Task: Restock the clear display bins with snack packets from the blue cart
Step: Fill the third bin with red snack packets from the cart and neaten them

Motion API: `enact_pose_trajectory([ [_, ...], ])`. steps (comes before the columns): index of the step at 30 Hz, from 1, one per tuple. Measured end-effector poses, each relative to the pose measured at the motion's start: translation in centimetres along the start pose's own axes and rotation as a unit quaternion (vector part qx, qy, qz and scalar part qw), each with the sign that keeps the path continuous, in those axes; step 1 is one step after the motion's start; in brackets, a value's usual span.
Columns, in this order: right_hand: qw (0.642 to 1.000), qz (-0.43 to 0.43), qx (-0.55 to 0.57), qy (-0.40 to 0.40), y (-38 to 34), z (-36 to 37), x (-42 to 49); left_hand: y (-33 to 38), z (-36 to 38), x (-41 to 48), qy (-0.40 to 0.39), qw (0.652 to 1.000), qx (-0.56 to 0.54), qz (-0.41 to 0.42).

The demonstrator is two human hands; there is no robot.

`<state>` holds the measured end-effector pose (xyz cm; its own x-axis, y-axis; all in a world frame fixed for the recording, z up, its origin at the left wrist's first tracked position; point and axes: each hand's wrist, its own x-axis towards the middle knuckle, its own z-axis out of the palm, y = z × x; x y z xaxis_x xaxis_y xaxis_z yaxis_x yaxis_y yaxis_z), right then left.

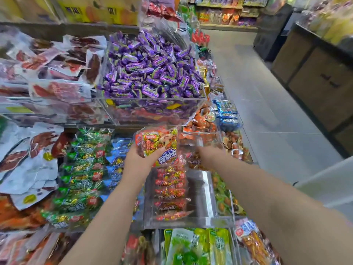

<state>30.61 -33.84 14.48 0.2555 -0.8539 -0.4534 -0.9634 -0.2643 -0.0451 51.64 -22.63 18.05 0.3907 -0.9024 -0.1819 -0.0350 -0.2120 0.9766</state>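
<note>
My left hand grips a clear bag of red and yellow snack packets and holds it above a clear display bin. That bin has a row of red packets along its left side, while its right side shows bare bottom. My right hand reaches over the bin's far right end among small brown packets; its fingers are blurred and partly hidden. No blue cart is in view.
A clear bin of purple candies stands on the tier above. Green packets fill the bin to the left, blue packets lie farther right. A tiled aisle runs along the right, past dark wooden counters.
</note>
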Motion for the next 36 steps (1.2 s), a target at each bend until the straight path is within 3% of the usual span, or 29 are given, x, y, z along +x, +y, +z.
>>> enact_pose_trajectory([
  [4, 0.999, 0.004, -0.027, -0.026, 0.2, 1.2, 2.8, -0.5, 0.3, 1.2, 0.014, 1.000, -0.005, -0.018],
  [10, 0.999, 0.026, -0.029, 0.032, 0.2, 2.6, 4.2, -0.5, 0.5, 1.6, 0.016, 0.999, 0.007, -0.032],
  [14, 0.984, 0.043, -0.044, 0.166, 0.0, 4.5, 2.2, -0.4, 0.4, 1.6, 0.003, 0.999, 0.008, -0.050],
  [16, 0.977, -0.003, -0.069, 0.200, -0.4, 5.3, 1.3, -0.4, 0.3, 1.5, 0.001, 0.998, 0.003, -0.056],
  [18, 0.988, -0.053, -0.035, 0.139, -1.1, 5.7, 1.1, -0.4, 0.3, 1.4, 0.003, 0.998, 0.004, -0.058],
  [21, 0.999, -0.041, 0.023, 0.025, -1.5, 5.9, 2.2, -0.3, 0.3, 1.4, 0.004, 0.998, 0.003, -0.068],
  [28, 0.995, -0.020, 0.096, -0.019, -0.6, 5.0, 3.7, 0.1, 0.4, 1.5, -0.011, 0.997, 0.006, -0.075],
  [30, 0.984, 0.014, 0.176, 0.013, -0.5, 4.2, 3.1, 0.1, 0.4, 1.5, -0.027, 0.996, 0.017, -0.081],
  [31, 0.963, 0.031, 0.265, 0.049, -0.5, 3.6, 2.6, 0.1, 0.5, 1.4, -0.036, 0.996, 0.026, -0.083],
  [33, 0.878, 0.018, 0.466, 0.107, -0.6, 1.9, 1.3, 0.0, 0.9, 1.4, -0.056, 0.994, 0.042, -0.080],
  [36, 0.688, -0.043, 0.724, 0.028, -0.9, 0.0, -1.3, -0.1, 2.0, 1.0, -0.064, 0.993, 0.054, -0.083],
])
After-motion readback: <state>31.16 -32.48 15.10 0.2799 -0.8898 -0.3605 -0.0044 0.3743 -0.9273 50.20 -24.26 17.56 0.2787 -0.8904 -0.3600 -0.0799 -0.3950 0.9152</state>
